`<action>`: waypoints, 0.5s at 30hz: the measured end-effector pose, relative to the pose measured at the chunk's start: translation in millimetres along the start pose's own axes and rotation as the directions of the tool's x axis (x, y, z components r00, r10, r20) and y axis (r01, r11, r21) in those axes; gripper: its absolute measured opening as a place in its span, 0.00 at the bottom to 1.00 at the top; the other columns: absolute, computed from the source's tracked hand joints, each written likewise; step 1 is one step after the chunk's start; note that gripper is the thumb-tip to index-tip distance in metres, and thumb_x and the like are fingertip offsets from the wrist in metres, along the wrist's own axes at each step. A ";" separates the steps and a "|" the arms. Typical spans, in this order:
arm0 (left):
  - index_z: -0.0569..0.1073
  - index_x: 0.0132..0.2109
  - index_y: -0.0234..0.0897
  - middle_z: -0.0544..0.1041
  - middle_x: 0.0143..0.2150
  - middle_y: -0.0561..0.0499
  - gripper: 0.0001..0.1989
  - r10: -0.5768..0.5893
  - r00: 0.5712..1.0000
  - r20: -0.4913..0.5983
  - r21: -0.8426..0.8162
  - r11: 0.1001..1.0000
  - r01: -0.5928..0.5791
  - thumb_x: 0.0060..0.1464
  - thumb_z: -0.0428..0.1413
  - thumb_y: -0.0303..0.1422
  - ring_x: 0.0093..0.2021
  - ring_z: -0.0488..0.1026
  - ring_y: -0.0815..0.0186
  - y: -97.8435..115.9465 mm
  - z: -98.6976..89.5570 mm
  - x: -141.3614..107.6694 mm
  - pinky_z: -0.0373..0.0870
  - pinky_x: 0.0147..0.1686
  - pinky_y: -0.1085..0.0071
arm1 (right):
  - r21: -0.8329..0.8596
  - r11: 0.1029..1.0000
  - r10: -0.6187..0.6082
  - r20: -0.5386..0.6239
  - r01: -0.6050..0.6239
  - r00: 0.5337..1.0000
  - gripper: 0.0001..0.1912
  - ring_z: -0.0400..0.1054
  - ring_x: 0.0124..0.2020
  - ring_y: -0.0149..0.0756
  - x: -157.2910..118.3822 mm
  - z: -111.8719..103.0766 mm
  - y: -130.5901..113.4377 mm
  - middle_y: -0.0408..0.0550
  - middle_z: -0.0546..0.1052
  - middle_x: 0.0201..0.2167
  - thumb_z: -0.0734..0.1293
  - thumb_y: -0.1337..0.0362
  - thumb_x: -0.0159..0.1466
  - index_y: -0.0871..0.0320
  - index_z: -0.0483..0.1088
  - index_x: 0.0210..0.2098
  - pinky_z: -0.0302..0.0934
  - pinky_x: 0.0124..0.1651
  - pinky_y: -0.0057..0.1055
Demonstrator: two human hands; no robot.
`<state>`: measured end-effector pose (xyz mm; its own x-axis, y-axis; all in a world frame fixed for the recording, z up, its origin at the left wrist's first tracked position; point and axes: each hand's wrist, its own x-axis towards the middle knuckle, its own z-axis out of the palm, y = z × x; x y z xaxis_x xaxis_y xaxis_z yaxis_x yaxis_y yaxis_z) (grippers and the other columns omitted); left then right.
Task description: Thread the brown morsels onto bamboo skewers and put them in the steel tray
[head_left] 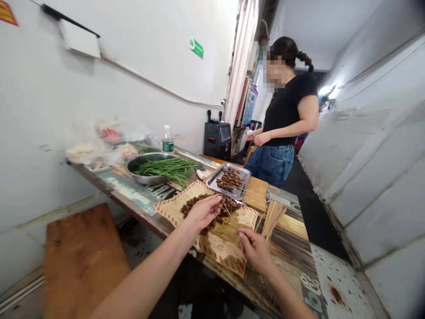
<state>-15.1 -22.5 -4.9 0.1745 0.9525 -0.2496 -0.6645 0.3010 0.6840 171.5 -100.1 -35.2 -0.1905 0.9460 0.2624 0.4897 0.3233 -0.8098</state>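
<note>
A heap of glossy brown food pieces [194,202] lies on patterned brown paper [221,243] with a red-striped border. Over the heap, my left hand [206,212] has its thumb and fingers drawn together; what they pinch is hidden. A thin bamboo skewer [228,209] slants from beside its fingertips down toward my right hand [254,248]. That hand is closed in a pinch at the paper's right side, in line with the skewer, whose lower end is hard to see. Just beyond the heap, a metal tray [212,182] holds several skewers loaded with brown pieces [229,178].
Bare bamboo skewers [274,217] lie right of the paper. A wooden board [257,192] is under the tray. Green vegetables [169,168] fill a metal bowl [146,179]; a bottle [168,141] and plastic bags stand behind. A person [285,102] stands across the table beside a black speaker [217,139].
</note>
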 end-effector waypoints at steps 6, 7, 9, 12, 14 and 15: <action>0.71 0.31 0.32 0.71 0.23 0.52 0.05 -0.067 0.997 -0.046 -0.070 0.996 0.063 0.44 0.60 0.27 0.24 0.70 0.73 1.3 4.0 1.2 0.66 0.24 0.78 | 0.014 1.000 0.022 0.013 -0.022 1.000 0.19 0.58 0.17 0.30 0.3 -0.4 5.1 0.41 0.64 0.15 0.57 0.54 0.62 0.62 0.69 0.40 0.53 0.22 0.26; 0.71 0.31 0.32 0.71 0.23 0.52 0.05 -0.066 0.997 -0.043 -0.074 0.995 0.062 0.44 0.60 0.27 0.24 0.70 0.73 1.8 4.8 0.8 0.66 0.24 0.78 | 0.014 1.000 0.024 0.014 -0.024 1.000 0.19 0.58 0.17 0.30 0.5 -0.4 5.8 0.41 0.64 0.15 0.57 0.53 0.62 0.62 0.69 0.41 0.52 0.21 0.26; 0.72 0.32 0.32 0.72 0.24 0.52 0.06 -0.047 0.998 -0.029 -0.065 0.997 0.045 0.44 0.60 0.26 0.24 0.70 0.73 2.7 6.2 -0.4 0.65 0.24 0.78 | 0.014 1.000 0.026 0.011 -0.026 1.000 0.20 0.58 0.17 0.30 1.0 -0.3 7.0 0.41 0.64 0.15 0.57 0.53 0.62 0.62 0.69 0.41 0.52 0.21 0.26; 0.73 0.34 0.32 0.73 0.25 0.51 0.07 -0.039 0.999 -0.030 -0.053 0.998 0.038 0.44 0.60 0.25 0.24 0.70 0.74 3.7 7.6 -2.9 0.65 0.25 0.78 | 0.017 1.000 0.025 0.006 -0.025 1.000 0.20 0.58 0.17 0.30 1.6 -0.4 8.0 0.41 0.63 0.15 0.57 0.52 0.61 0.62 0.70 0.40 0.53 0.21 0.26; 0.73 0.34 0.32 0.73 0.25 0.52 0.07 -0.048 0.998 -0.041 -0.059 0.997 0.045 0.44 0.59 0.25 0.24 0.70 0.74 4.3 8.2 -4.4 0.65 0.24 0.78 | 0.020 0.999 0.026 0.010 -0.026 1.000 0.20 0.58 0.17 0.30 1.8 -0.7 7.6 0.41 0.64 0.15 0.58 0.52 0.61 0.61 0.70 0.40 0.53 0.20 0.26; 0.73 0.34 0.32 0.73 0.25 0.52 0.07 -0.050 0.998 -0.041 -0.063 0.997 0.047 0.44 0.59 0.24 0.24 0.70 0.74 4.6 8.4 -5.0 0.65 0.24 0.78 | 0.020 0.999 0.027 0.013 -0.028 1.000 0.20 0.58 0.16 0.30 1.8 -0.9 7.1 0.41 0.64 0.15 0.58 0.52 0.61 0.61 0.70 0.40 0.53 0.20 0.26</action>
<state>-12.9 -25.5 5.2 0.1779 0.9336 -0.3110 -0.7000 0.3422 0.6268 175.4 -96.1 -40.0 -0.1877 0.9540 0.2336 0.4773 0.2964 -0.8272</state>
